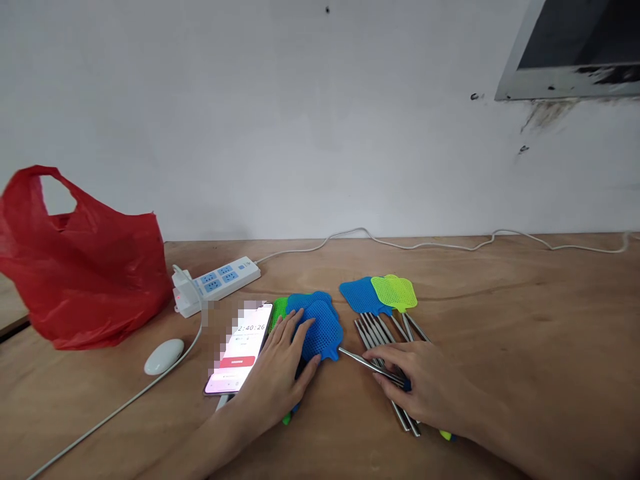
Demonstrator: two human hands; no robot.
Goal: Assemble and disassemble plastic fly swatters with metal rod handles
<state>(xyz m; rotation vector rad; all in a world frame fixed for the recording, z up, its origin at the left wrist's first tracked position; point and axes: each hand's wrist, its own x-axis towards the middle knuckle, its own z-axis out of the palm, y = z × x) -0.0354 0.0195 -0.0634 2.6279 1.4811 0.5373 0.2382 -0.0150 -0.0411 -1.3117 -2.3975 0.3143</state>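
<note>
My left hand (pixel 281 370) lies with spread fingers over a small pile of fly swatters, its fingertips touching a blue swatter head (pixel 323 330). A green swatter head (pixel 279 310) shows beneath the blue ones. My right hand (pixel 415 380) is closed on the metal handle (pixel 370 363) of the top blue fly swatter, close to its dark blue end. Under and beyond that hand is a second pile, with several bare metal rods (pixel 371 331), a blue head (pixel 364 295) and a yellow-green head (pixel 395 293). The palm side of my right hand is hidden.
A lit phone (pixel 243 350) lies left of my left hand. Further left are a white mouse-like object (pixel 164 357), a power strip (pixel 220 285) with a plugged-in charger, and a red plastic bag (pixel 95 273). A white cable (pixel 350 231) runs along the wall across the wooden table (pixel 540 320).
</note>
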